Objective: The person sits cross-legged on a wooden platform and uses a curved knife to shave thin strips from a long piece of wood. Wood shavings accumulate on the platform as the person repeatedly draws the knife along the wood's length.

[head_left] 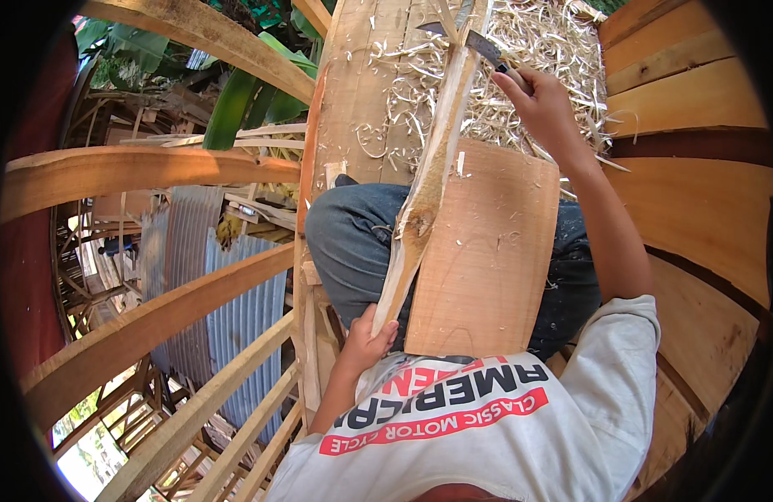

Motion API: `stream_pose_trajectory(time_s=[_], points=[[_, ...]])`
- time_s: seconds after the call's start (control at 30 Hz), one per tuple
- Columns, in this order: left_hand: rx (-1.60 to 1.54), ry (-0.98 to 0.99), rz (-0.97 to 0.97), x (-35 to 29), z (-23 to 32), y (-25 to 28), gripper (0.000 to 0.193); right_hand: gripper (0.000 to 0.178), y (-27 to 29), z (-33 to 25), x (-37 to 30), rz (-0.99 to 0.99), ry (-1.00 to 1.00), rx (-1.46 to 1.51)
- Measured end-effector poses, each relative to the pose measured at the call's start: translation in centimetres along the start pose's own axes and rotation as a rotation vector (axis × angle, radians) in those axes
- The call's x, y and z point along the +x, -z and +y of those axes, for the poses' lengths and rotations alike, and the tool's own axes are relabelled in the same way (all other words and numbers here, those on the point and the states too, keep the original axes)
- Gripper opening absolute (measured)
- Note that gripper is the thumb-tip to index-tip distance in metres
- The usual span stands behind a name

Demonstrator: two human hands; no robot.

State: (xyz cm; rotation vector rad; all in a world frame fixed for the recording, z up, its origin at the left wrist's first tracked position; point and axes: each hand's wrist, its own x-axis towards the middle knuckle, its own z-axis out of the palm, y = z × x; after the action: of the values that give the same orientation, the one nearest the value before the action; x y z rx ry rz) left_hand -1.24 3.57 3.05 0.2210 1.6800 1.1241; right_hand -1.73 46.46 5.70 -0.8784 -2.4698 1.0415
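Observation:
My left hand (371, 341) is closed around the near end of a long, pale wooden stick (439, 159). The stick has a dark knot partway along and slants away from me to the top of the view. My right hand (544, 113) grips the handle of a curved knife (484, 48), whose hooked blade lies across the stick near its far end. A thin strip of wood curls up beside the blade. Across my lap rests a flat wooden board (487, 251), next to the stick, with a few small chips on it.
Pale wood shavings (562, 50) cover much of the plank floor (345, 100) ahead. A plank wall (696, 192) stands close on the right. Wooden rails (169, 314) run along the left, with corrugated metal sheets (248, 284) and green leaves (236, 100) beyond them.

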Motion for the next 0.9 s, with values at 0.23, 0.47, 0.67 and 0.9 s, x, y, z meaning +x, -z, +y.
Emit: stream_pose_trajectory(time_s=[0.23,0.47,0.67,0.9], points=[[-0.045,0.013,-0.028,-0.1,0.0,0.2,0.016,0.039,2.3,1.8,2.7,0.133,-0.143,-0.009],[-0.015,0.004,-0.002,-0.1,-0.4,0.1,0.016,0.039,5.4,-0.9,1.7,-0.210,-0.304,0.343],[0.029,-0.023,0.019,0.0,-0.9,-0.1,0.015,0.031,4.0,-0.5,-1.5,-0.120,-0.274,0.417],[0.224,-0.101,0.094,-0.3,-0.6,-0.5,0.020,0.024,1.7,-0.4,-6.8,0.117,-0.226,0.781]])
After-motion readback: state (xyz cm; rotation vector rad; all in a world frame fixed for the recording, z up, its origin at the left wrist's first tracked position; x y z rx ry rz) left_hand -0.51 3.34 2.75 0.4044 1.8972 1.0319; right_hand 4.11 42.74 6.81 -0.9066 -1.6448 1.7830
